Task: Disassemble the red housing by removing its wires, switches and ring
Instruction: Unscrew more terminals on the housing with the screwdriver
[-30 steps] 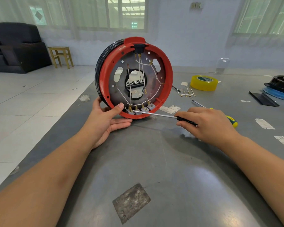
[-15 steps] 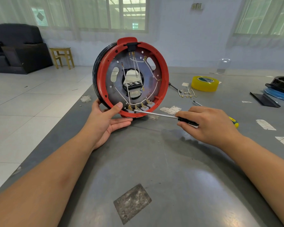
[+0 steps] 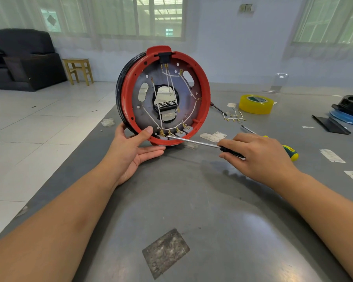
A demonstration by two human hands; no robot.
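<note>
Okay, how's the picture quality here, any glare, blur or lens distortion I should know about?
Head view: sharp on the red housing and both hands; daylight from the windows puts soft glare patches on the grey table; the right hand casts a soft shadow on it; the wide-angle lens stretches the forearms at the edges.

The table (image 3: 192, 200) looks like grey sheet metal, smooth with a dull sheen, scuffed, and carrying rough torn paper-like tape patches (image 3: 213, 136). On it, the red housing (image 3: 205, 98) reads as glossy moulded plastic around a matt grey metal plate (image 3: 183, 92). Right of the housing, the screwdriver (image 3: 194, 141) has a bright polished metal shaft and a ribbed black grip. Behind it, the yellow tape roll (image 3: 255, 104) shines like glossy plastic film.
</note>
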